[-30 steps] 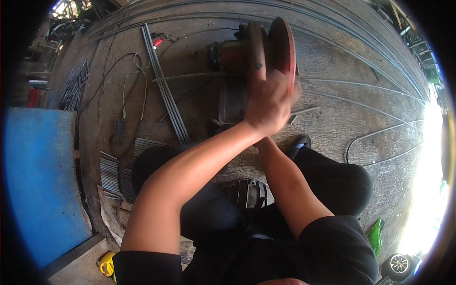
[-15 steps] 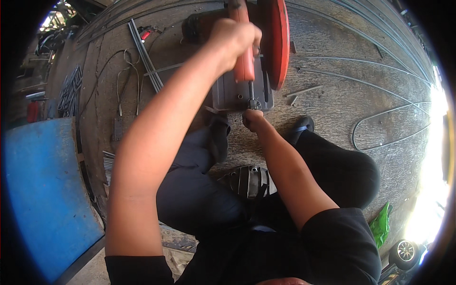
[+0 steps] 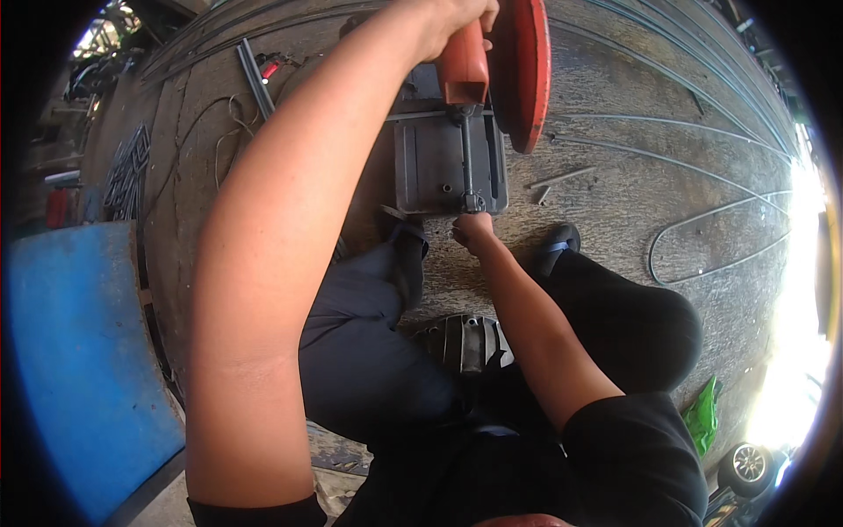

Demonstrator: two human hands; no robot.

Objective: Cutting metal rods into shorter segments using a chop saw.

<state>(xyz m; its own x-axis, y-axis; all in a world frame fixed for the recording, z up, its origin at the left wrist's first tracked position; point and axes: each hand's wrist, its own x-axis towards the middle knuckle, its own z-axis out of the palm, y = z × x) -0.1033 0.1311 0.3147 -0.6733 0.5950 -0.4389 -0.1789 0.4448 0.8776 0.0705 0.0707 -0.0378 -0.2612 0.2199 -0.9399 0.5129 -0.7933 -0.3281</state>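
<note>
A cut-off saw with a red arm [image 3: 463, 72] and a red disc guard [image 3: 533, 79] stands ahead of me on a dark flat base [image 3: 426, 171]. My left hand [image 3: 457, 16], at the top edge of the view, is closed around the saw's red handle; some fingers are cut off or hidden. Along the base runs a vise screw [image 3: 467, 162] toward me. At its near end my right hand [image 3: 474, 231] is closed on the small crank, mostly covering it. Behind the screw, a thin metal rod [image 3: 417, 115] lies across the base.
Long thin rods [image 3: 676, 53] and a bent rod loop [image 3: 654, 250] lie on the worn floor at right. Short cut pieces [image 3: 562, 178] rest beside the base. At left are bent metal pieces [image 3: 130, 171] and a blue panel [image 3: 83, 351]. A ribbed cover [image 3: 465, 342] sits between my legs.
The saw's red arm and guard have swung up, with my left hand moving up and away on the handle. The base and rod show more. My right hand has shifted slightly nearer.
</note>
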